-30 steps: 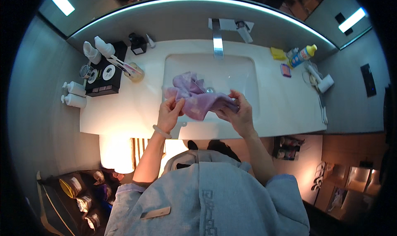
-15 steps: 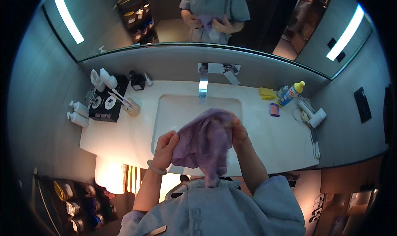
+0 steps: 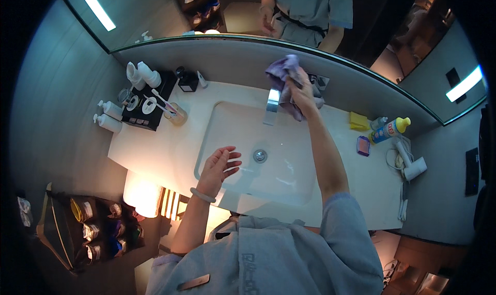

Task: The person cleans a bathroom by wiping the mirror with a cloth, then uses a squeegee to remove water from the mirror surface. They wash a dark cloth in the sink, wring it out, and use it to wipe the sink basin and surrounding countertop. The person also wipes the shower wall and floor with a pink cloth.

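A crumpled purple cloth (image 3: 283,70) is in my right hand (image 3: 304,94), which reaches forward to the wall faucet. The cloth bunches over the faucet's wall plate and beside its spout (image 3: 272,106), hiding part of both. My left hand (image 3: 219,167) hovers over the near left part of the white sink (image 3: 294,165), fingers apart and holding nothing. A pale bracelet circles that wrist. The round drain (image 3: 260,156) shows in the sink's bottom.
On the left counter stand a black tray (image 3: 144,120), a cup with toothbrushes (image 3: 175,114) and pump bottles (image 3: 108,122). To the right are a yellow sponge (image 3: 358,121), a yellow-capped bottle (image 3: 391,130), soap (image 3: 363,145) and a white hair dryer (image 3: 415,168). A mirror (image 3: 237,16) spans the back wall.
The cloth was spread between both hands over the sink's near edge. My left hand has let go, and my right hand has carried the cloth forward to the faucet.
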The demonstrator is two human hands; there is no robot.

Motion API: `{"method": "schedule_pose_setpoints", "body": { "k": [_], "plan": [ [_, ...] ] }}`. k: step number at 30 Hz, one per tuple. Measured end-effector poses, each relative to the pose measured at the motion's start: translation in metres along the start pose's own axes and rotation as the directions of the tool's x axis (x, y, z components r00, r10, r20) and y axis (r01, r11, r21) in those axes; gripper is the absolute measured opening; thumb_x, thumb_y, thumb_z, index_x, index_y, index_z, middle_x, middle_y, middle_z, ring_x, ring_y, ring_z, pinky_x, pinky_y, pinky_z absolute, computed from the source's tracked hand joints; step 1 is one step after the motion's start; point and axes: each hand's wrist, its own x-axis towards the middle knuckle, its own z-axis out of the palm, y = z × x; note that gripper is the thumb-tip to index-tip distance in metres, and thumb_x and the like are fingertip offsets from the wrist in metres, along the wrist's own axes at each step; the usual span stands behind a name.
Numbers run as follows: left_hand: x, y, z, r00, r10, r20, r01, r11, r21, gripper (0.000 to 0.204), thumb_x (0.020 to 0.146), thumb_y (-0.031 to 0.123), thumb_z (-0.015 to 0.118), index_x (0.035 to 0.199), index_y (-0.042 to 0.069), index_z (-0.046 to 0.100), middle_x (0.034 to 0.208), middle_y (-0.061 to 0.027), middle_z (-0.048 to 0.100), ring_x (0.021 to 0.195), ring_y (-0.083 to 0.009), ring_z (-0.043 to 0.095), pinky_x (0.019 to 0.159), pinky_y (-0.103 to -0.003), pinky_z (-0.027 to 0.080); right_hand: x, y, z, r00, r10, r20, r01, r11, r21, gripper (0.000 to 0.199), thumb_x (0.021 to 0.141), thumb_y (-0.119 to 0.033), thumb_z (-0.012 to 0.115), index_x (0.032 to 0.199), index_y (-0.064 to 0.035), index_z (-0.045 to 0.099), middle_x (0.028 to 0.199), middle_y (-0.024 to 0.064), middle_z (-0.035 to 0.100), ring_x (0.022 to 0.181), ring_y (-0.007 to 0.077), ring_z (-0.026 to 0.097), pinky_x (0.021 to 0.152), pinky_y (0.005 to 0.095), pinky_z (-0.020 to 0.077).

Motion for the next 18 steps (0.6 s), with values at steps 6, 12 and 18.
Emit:
{"method": "schedule_pose_setpoints", "body": {
  "k": [6, 12, 18],
  "plan": [
    [-0.006, -0.032, -0.028, 0.986, -0.092, -0.137, 0.089, 0.996, -0.026, 0.030, 0.101, 0.030, 0.047, 0.120, 0.007, 0.053, 0.110, -0.0060, 0.061, 0.095, -0.0151, 0.061, 0.085, -0.029, 0.050, -0.084, 0.030, 0.042, 0.913, -0.325, 0.245, 0.399, 0.835, -0.379, 0.024, 0.075, -0.005, 0.067, 0.098, -0.0118, 0.069, 0.120, 0.0110, 0.054, 0.111, 0.0325, 0.048, 0.097, 0.0418, 0.0334],
    [-0.004, -0.060, -0.017, 0.976, -0.187, 0.115, 0.199, 0.974, -0.106, 0.047, 0.100, 0.041, 0.045, 0.134, 0.008, 0.046, 0.125, -0.0077, 0.056, 0.111, -0.0200, 0.057, 0.093, -0.035, 0.049, -0.198, -0.035, 0.041, 0.848, 0.001, 0.530, -0.118, 0.975, 0.187, 0.036, 0.077, 0.004, 0.060, 0.109, -0.0103, 0.066, 0.123, 0.0131, 0.051, 0.118, 0.0326, 0.045, 0.101, 0.0424, 0.0374],
    [-0.052, -0.060, -0.038, 0.968, 0.210, -0.140, -0.237, 0.945, -0.223, 0.066, 0.098, 0.042, 0.049, 0.149, 0.012, 0.021, 0.141, -0.0055, 0.041, 0.127, -0.0190, 0.044, 0.104, -0.038, 0.039, -0.243, -0.086, 0.077, 0.668, -0.311, 0.676, 0.171, 0.948, 0.267, 0.057, 0.079, 0.003, 0.063, 0.135, -0.0083, 0.051, 0.152, 0.0162, 0.030, 0.134, 0.0392, 0.031, 0.110, 0.0460, 0.0285]
  ]
}}
